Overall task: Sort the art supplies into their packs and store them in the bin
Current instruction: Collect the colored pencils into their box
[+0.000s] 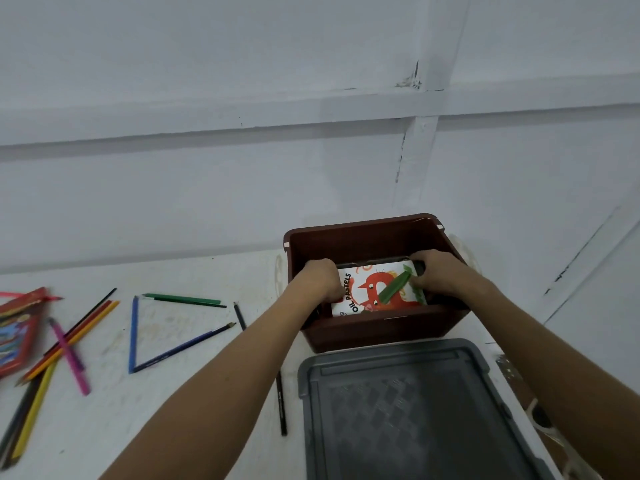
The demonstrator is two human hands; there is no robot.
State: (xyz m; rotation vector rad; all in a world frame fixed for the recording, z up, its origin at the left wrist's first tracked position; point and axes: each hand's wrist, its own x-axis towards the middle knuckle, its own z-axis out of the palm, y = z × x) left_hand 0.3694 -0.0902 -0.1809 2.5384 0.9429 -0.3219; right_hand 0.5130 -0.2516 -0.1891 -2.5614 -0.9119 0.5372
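Head cam, both hands down in brown bin (381, 332), L hand (320, 278) curled round left edge of oil pastels pack (372, 289), R hand (440, 271) gripping its right edge, pack lying flat inside bin, loose colored pencils (69, 341) on table (194, 393) at left, gray lid (408, 410) just in front of bin.

The only wording that can be read is "OIL PASTELS", printed in black capitals along the left edge of the white oil pastel box (372, 289), which lies inside the brown bin (377, 327). The letters run sideways up the box face, beside a red cartoon creature. The printing on the red pencil pack (19, 332) at the far left is too blurred to read.
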